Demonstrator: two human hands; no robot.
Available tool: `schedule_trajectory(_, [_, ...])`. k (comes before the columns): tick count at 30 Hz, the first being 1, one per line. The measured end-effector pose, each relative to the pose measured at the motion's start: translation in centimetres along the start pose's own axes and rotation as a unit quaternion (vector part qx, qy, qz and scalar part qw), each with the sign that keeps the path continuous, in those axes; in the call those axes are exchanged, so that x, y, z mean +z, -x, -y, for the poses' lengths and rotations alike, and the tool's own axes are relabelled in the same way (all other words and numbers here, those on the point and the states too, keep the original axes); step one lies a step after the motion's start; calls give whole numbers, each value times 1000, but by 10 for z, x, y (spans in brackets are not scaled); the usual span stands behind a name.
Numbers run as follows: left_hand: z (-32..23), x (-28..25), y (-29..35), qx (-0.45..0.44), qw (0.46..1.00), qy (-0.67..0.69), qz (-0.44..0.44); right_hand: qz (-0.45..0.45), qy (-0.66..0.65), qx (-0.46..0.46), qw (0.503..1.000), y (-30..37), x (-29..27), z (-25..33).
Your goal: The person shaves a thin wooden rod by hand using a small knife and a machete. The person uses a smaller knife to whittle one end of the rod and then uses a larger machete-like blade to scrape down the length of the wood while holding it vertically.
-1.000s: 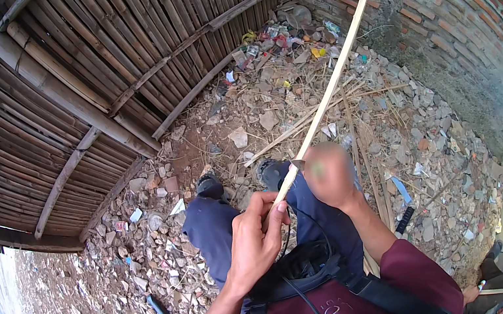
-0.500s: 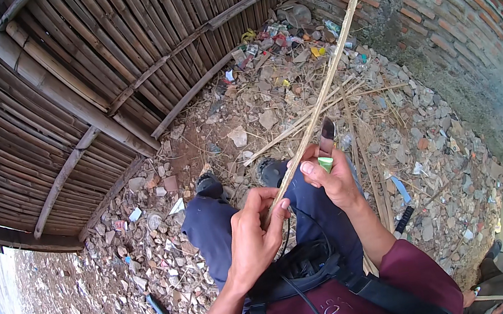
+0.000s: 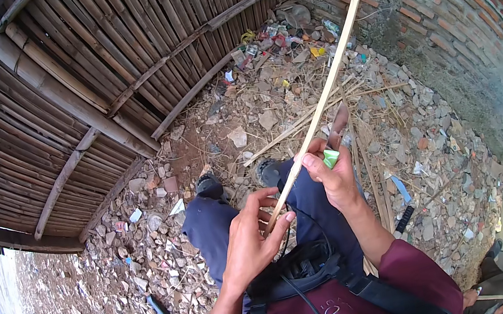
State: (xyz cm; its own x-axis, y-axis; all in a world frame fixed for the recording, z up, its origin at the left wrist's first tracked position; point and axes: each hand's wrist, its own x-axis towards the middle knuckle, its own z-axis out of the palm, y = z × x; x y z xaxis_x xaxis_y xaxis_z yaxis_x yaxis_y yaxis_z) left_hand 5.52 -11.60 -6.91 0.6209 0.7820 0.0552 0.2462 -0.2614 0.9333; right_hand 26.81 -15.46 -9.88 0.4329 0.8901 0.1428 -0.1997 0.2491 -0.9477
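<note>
A long, pale bamboo strip [image 3: 333, 70] slants up and to the right from my lap toward the brick wall. Its lower end rests in the loosely curled fingers of my left hand [image 3: 249, 244]. My right hand [image 3: 335, 179] is closed round a knife [image 3: 338, 126], whose dark blade points up beside the strip. Something green and white shows at the knife's grip; most of the handle is hidden by my fingers. The fingertips of my right hand also touch the strip, above my left hand.
Stones and litter cover the ground round my feet. Several thin strips [image 3: 299, 124] lie ahead of me. A bamboo wall [image 3: 134, 50] stands at the left, a brick wall [image 3: 442, 25] at the right. Another person's hand [image 3: 470, 297] shows at the lower right.
The strip has turned to a paler, smoother face, and its far end has moved slightly up and right. The knife blade has swung a little to the right, away from the strip.
</note>
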Motion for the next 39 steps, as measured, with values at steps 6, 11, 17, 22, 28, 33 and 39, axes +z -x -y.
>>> schedule_trajectory(6, [17,-13,11,-65,994,-1,86,-21,0,-1,1000,-9,-2,3])
schedule_trajectory(11, [21,-13,12,4,999,30,20,-1,40,-61,997,-11,1,6])
schedule_trajectory(17, [15,-13,12,-31,996,77,32,32,372,-265,889,-12,5,-2])
schedule_trajectory(22, [-2,-11,13,-20,996,77,36,23,414,-295,861,-15,12,-8])
schedule_trajectory(28, [-9,-8,15,-15,999,41,21,-22,433,-305,848,-25,16,-6])
schedule_trajectory(33, [-12,-4,11,-8,1000,26,13,-48,484,-374,789,-35,15,3])
schedule_trajectory(39, [-11,9,1,6,1000,20,-5,-79,505,-397,762,-58,3,-4])
